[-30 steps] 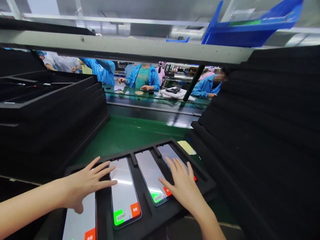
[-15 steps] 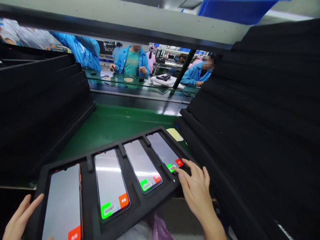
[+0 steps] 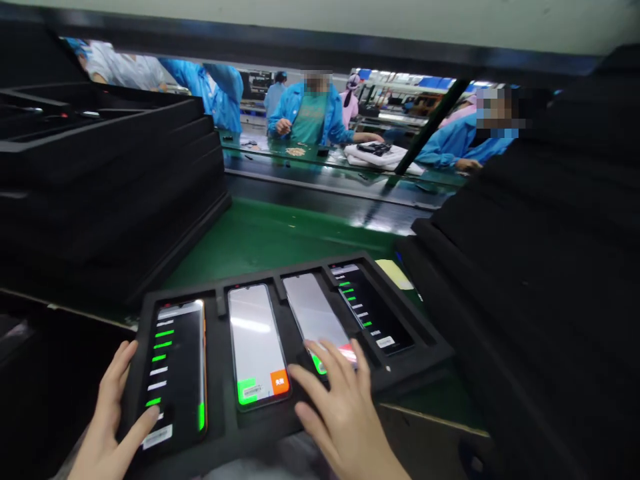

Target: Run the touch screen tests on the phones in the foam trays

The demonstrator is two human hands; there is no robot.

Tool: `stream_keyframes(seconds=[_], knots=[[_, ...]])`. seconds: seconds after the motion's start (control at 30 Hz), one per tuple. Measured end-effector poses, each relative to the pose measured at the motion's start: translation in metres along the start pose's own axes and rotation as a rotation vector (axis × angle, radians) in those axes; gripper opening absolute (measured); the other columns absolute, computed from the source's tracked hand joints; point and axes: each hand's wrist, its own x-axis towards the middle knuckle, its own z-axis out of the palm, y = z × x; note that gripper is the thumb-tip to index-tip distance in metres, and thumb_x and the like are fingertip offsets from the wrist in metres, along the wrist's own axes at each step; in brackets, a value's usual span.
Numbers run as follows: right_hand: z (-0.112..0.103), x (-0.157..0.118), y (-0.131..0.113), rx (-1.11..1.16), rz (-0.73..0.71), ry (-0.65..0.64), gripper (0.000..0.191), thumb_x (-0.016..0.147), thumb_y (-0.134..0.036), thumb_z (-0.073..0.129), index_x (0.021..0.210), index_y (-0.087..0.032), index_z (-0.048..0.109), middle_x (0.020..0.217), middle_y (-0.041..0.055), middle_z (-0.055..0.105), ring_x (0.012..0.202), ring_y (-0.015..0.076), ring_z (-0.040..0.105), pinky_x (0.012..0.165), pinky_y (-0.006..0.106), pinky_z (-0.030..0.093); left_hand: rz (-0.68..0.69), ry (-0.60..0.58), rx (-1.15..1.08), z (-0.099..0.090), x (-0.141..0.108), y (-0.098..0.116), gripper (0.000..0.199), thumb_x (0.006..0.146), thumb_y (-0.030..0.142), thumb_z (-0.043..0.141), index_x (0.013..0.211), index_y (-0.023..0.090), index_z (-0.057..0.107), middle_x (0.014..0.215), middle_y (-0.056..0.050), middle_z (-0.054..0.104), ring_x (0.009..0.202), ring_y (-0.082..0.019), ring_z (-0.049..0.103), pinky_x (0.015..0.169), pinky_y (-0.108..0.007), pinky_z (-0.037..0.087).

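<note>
A black foam tray [image 3: 270,427] holds several smartphones in separate slots. My left hand [image 3: 113,417] grips the tray's left edge, fingers along the side and thumb over the lower screen of the leftmost phone [image 3: 180,373], which shows a dark list with green bars. The second phone [image 3: 255,340] has a pale screen with green and orange-red corner boxes. My right hand [image 3: 340,400] is open, fingers spread over the bottom of the third phone [image 3: 315,310], partly hiding its coloured boxes. At the right end, the last phone [image 3: 373,307] shows a dark list.
Stacks of black foam trays rise at left [image 3: 125,193] and right [image 3: 555,267]. A yellow paper [image 3: 395,274] lies beyond the tray on the green bench [image 3: 260,230]. Across the line, a person in a blue jacket [image 3: 313,110] works near others. A pale beam [image 3: 320,30] crosses overhead.
My right hand has moved left from the rightmost phone to the third. The outer two phones changed from pale screens to dark lists. My left thumb now lies over the leftmost screen.
</note>
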Motion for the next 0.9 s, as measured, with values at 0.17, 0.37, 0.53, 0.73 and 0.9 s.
stream_keyframes(seconds=[0.17, 0.37, 0.53, 0.73, 0.9], knots=[[0.018, 0.017, -0.032, 0.145, -0.174, 0.026, 0.033, 0.086, -0.049, 0.04, 0.103, -0.03, 0.06, 0.12, 0.006, 0.056, 0.115, 0.023, 0.044, 0.104, 0.046, 0.018, -0.03, -0.003, -0.186, 0.002, 0.0, 0.007, 0.063, 0.083, 0.044, 0.044, 0.138, 0.039, 0.014, 0.146, 0.001, 0.027, 0.132, -0.03, 0.027, 0.108, -0.046, 0.026], [0.016, 0.026, -0.019, 0.151, -0.257, 0.074, 0.028, 0.088, -0.037, 0.041, 0.104, -0.024, 0.06, 0.111, 0.0073, 0.059, 0.107, 0.0207, 0.049, 0.104, 0.041, 0.019, -0.16, -0.024, -0.427, -0.002, 0.006, 0.006, 0.07, 0.077, 0.037, 0.051, 0.139, 0.027, 0.02, 0.143, -0.007, 0.033, 0.13, -0.03, 0.031, 0.108, -0.048, 0.026], [0.017, 0.03, -0.005, 0.173, -0.205, 0.029, 0.025, 0.088, -0.031, 0.04, 0.103, -0.025, 0.059, 0.098, 0.005, 0.06, 0.095, 0.0188, 0.053, 0.1, 0.042, 0.025, -0.18, -0.029, -0.617, -0.004, 0.005, 0.012, 0.074, 0.069, 0.026, 0.055, 0.138, 0.026, 0.027, 0.143, -0.004, 0.034, 0.132, -0.027, 0.027, 0.109, -0.042, 0.021], [0.023, 0.027, -0.001, 0.261, -0.183, -0.056, 0.027, 0.09, -0.03, 0.036, 0.104, -0.025, 0.059, 0.083, 0.0027, 0.055, 0.081, 0.0163, 0.054, 0.092, 0.04, 0.033, -0.083, -0.088, -0.465, -0.005, -0.001, 0.002, 0.081, 0.067, 0.023, 0.057, 0.14, 0.027, 0.022, 0.147, -0.004, 0.026, 0.136, -0.028, 0.018, 0.111, -0.044, 0.014], [0.027, 0.029, -0.004, 0.207, -0.14, -0.098, 0.028, 0.09, -0.032, 0.035, 0.103, -0.027, 0.059, 0.086, 0.0036, 0.055, 0.083, 0.0175, 0.053, 0.089, 0.042, 0.032, -0.035, -0.032, -0.33, 0.0, 0.003, -0.006, 0.074, 0.071, 0.023, 0.055, 0.138, 0.031, 0.027, 0.146, -0.004, 0.027, 0.134, -0.031, 0.023, 0.109, -0.048, 0.019]])
